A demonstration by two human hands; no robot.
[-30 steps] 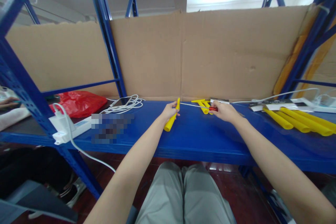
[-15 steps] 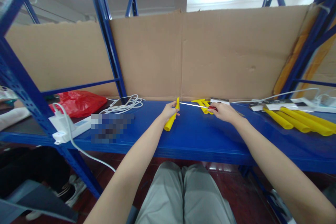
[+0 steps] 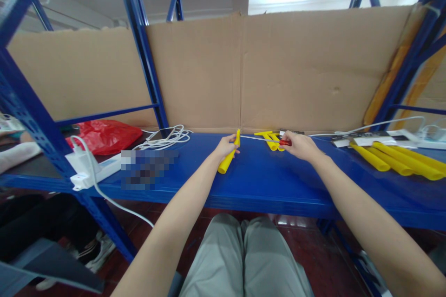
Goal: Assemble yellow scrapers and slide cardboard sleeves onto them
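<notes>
My left hand [image 3: 226,146] is wrapped round a yellow tube-like piece [image 3: 227,161] with a narrower upper end, held tilted above the blue table. In my right hand [image 3: 298,145] is the red handle of a screwdriver [image 3: 261,138]. Its long thin metal shaft points left, and the tip reaches the upper end of the yellow piece; whether it touches or enters it cannot be made out. Behind the shaft, near my right hand, lie more yellow pieces [image 3: 271,145].
Several yellow tubes [image 3: 390,161] lie at the right of the blue table [image 3: 265,181]. Cardboard [image 3: 198,74] stands behind. At the left are coiled white cables [image 3: 170,137], a power strip [image 3: 108,170] and a red bag [image 3: 108,137]. A person's legs [image 3: 45,227] show at lower left.
My right hand has turned slightly, and more of the red handle shows. The metal shaft looks darker. My left hand and its yellow piece have barely moved.
</notes>
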